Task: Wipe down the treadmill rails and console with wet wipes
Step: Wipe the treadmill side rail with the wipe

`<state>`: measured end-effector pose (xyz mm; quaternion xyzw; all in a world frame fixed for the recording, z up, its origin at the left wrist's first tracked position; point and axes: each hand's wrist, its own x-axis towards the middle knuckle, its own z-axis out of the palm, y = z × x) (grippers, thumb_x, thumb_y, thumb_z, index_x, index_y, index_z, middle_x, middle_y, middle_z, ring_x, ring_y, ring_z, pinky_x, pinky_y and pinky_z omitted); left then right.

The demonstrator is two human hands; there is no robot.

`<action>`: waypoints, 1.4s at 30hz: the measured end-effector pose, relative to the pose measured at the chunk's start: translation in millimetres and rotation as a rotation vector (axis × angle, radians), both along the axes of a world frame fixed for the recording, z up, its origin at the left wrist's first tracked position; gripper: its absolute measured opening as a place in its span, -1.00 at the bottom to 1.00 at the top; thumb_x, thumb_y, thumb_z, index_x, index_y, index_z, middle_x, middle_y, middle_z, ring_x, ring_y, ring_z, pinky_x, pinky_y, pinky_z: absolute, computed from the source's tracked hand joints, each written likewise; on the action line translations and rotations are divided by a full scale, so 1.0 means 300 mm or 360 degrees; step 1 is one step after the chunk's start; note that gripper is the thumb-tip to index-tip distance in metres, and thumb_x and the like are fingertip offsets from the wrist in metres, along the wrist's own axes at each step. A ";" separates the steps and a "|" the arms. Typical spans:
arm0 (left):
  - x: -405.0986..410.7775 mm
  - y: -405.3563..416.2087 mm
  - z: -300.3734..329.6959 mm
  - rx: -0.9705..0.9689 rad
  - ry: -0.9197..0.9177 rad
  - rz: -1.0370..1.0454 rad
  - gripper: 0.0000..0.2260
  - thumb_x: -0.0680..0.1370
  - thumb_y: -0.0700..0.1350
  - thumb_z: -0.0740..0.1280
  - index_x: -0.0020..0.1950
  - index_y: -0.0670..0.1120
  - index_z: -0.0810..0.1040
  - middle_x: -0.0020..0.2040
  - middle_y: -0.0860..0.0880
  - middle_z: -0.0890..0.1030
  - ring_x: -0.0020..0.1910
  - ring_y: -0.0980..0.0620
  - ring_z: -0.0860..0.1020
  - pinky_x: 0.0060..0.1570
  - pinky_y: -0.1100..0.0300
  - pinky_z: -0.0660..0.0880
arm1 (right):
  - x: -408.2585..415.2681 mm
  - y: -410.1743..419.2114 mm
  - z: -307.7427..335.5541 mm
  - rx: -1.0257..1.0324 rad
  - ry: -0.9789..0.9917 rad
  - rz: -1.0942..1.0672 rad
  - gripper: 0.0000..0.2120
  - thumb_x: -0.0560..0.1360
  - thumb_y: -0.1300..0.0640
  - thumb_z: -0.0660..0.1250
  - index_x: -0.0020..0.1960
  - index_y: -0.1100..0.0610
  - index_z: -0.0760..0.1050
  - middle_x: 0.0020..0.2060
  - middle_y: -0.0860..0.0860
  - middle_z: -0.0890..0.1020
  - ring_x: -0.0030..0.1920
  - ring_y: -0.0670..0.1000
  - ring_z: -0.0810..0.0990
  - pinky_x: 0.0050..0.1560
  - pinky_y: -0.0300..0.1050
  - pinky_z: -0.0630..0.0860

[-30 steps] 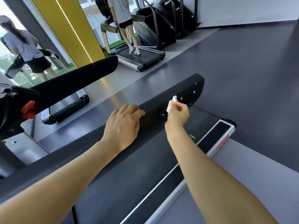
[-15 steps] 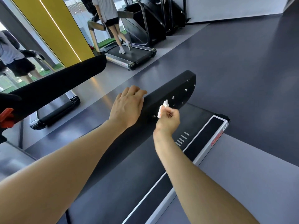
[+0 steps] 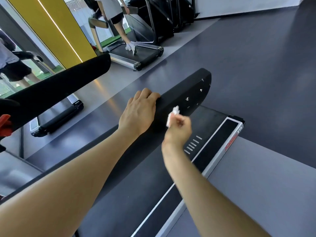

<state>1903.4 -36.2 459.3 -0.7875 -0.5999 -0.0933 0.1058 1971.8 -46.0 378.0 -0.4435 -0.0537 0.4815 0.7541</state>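
Observation:
A long black treadmill rail [image 3: 186, 90] runs from lower left to upper right, with several screw heads near its rounded end. My left hand [image 3: 138, 112] rests on top of the rail, fingers curled over its far edge. My right hand [image 3: 179, 130] pinches a small crumpled white wet wipe [image 3: 172, 115] against the rail's inner side, just right of my left hand. A second black padded rail [image 3: 56, 86] crosses the upper left. The console is out of view.
The treadmill belt and silver side strip [image 3: 220, 159] lie below the rail. A red safety clip [image 3: 4, 122] sits at the left edge. A person walks on another treadmill [image 3: 136, 57] behind; another person stands at far left. Grey floor lies to the right.
My left hand has slid further along the rail toward its end. My right hand with the wipe has drawn back from the screw heads toward me along the rail's inner side.

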 end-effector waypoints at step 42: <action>0.002 -0.001 0.002 -0.0021 -0.0018 0.0000 -0.69 0.67 -0.12 0.04 0.39 0.00 0.37 0.26 -0.02 0.40 0.22 -0.04 0.36 0.26 0.08 0.29 | 0.047 0.022 -0.024 -0.0160 0.0119 0.0148 -0.81 0.50 0.32 0.35 -0.24 0.14 0.46 -0.32 0.02 0.56 -0.30 -0.11 0.53 -0.16 -0.33 0.50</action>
